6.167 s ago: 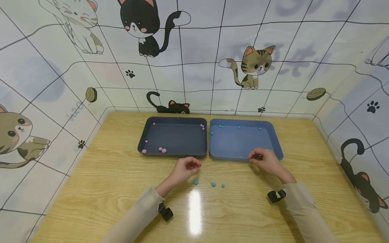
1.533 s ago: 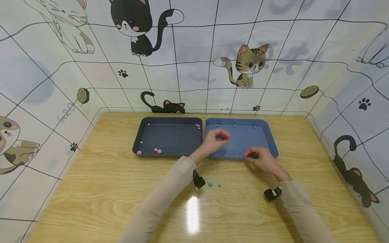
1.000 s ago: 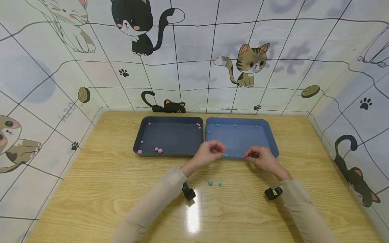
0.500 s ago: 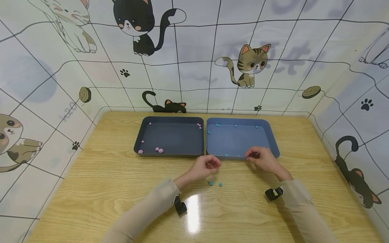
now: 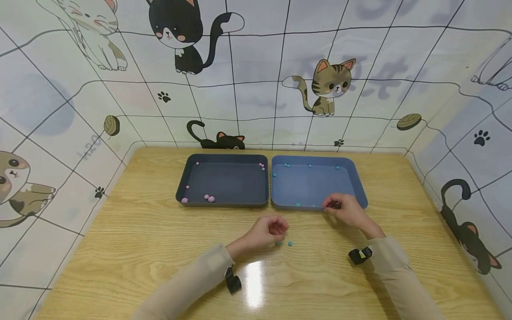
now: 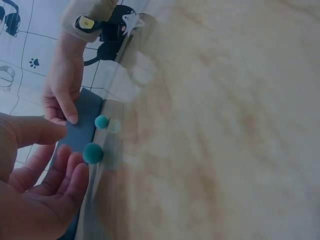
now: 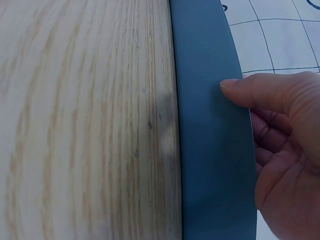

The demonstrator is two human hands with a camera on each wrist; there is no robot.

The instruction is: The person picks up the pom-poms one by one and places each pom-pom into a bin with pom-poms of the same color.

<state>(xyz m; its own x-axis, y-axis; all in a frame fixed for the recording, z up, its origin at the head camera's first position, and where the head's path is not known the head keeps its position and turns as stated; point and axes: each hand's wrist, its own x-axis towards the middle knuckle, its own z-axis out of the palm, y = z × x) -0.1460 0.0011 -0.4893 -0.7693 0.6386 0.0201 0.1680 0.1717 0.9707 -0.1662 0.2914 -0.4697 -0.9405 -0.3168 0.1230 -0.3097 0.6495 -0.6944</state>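
Observation:
My left hand (image 5: pixel 264 232) hovers low over the table beside two teal balls, its fingers loosely curved and nothing between them. In the left wrist view the larger teal ball (image 6: pixel 93 153) sits right at the fingertips, and a smaller teal ball (image 6: pixel 101 121) lies just beyond. My right hand (image 5: pixel 347 211) pinches the front rim of the blue tray (image 5: pixel 312 186), thumb outside and fingers inside. The right wrist view shows that thumb (image 7: pixel 240 92) pressed on the tray's outer wall (image 7: pixel 212 150). Several small teal balls (image 5: pixel 310 166) lie along the tray's edges.
Left of the blue tray stands a dark tray (image 5: pixel 232 180) with several pink balls (image 5: pixel 211 199) in it. Both trays are side by side at the back of the wooden table (image 5: pixel 132 249), before a wall (image 5: pixel 260 102) printed with cats.
My left hand went from the table to over the blue tray, then came back toward me. One teal ball left the table, and another shows at the tray's front. My right hand stays on the rim.

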